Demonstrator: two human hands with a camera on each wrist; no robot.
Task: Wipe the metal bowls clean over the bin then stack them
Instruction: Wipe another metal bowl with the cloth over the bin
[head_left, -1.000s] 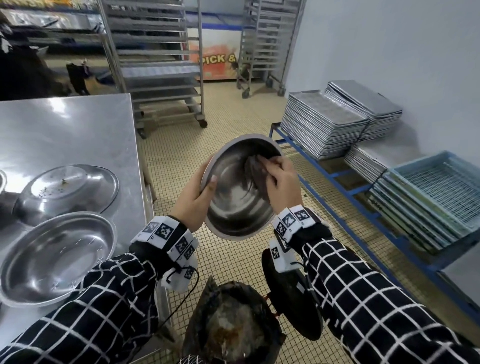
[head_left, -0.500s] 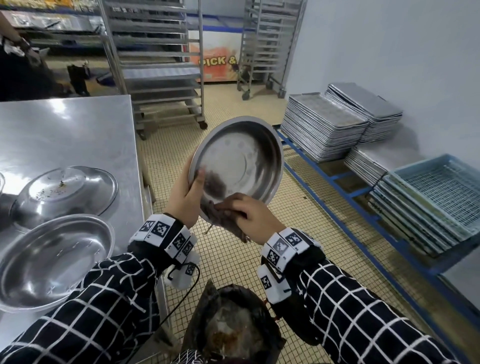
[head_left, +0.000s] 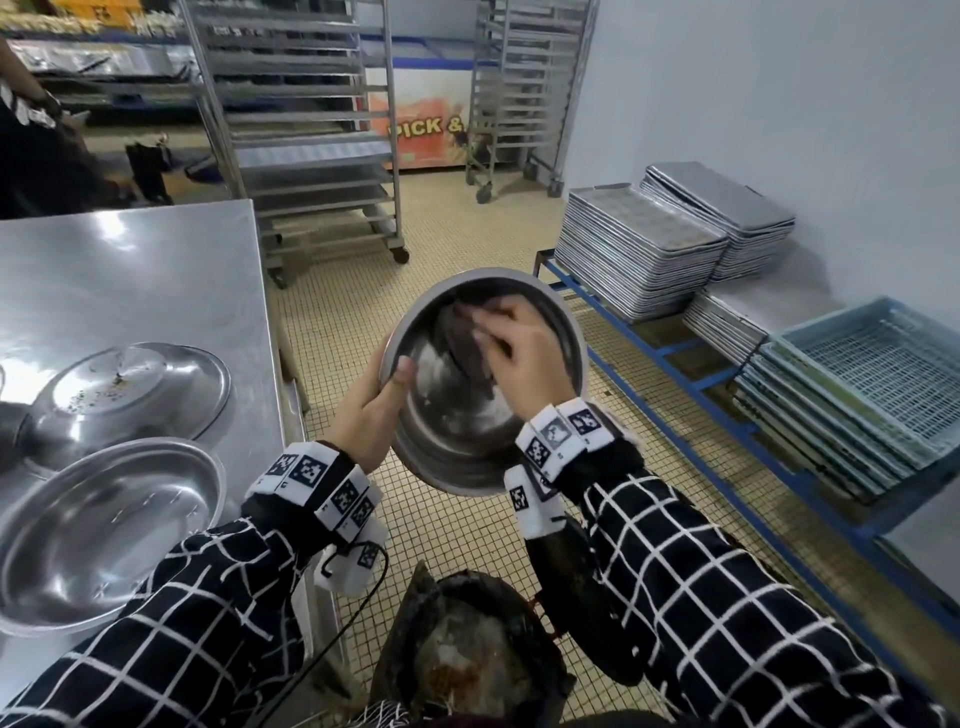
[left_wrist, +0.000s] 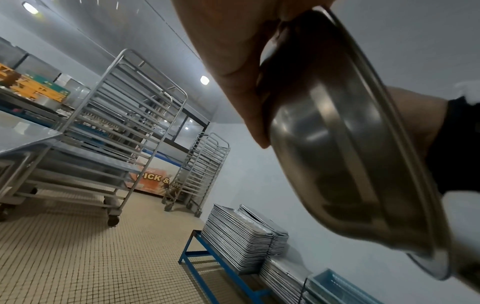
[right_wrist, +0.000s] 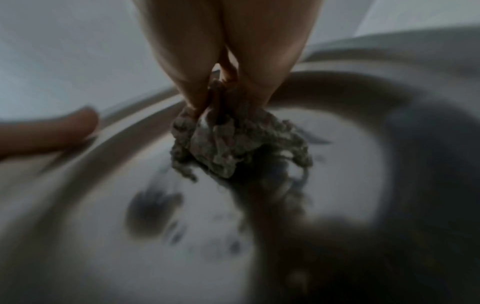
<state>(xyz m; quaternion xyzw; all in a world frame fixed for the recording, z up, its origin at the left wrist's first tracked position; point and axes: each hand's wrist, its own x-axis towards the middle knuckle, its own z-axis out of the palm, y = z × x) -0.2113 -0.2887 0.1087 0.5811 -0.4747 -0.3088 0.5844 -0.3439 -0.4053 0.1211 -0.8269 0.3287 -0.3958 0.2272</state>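
Observation:
A metal bowl is held tilted toward me above the dark bin. My left hand grips its left rim, thumb inside, fingers behind on the underside. My right hand holds a dark crumpled cloth and presses it against the upper inside of the bowl. The right wrist view shows the cloth bunched between my fingers against the blurred bowl floor. Two more metal bowls sit on the steel table: a near one and a far one with crumbs.
The bin holds brownish waste. Right of me runs a blue low rack with stacked metal trays and light-blue crates. Two wheeled tray racks stand at the back on the tiled floor. A person stands at the far left.
My right hand has carried the cloth from the bowl's lower left rim up to its upper inside. The bowl has tipped back, its opening turned more toward me, and sits lower.

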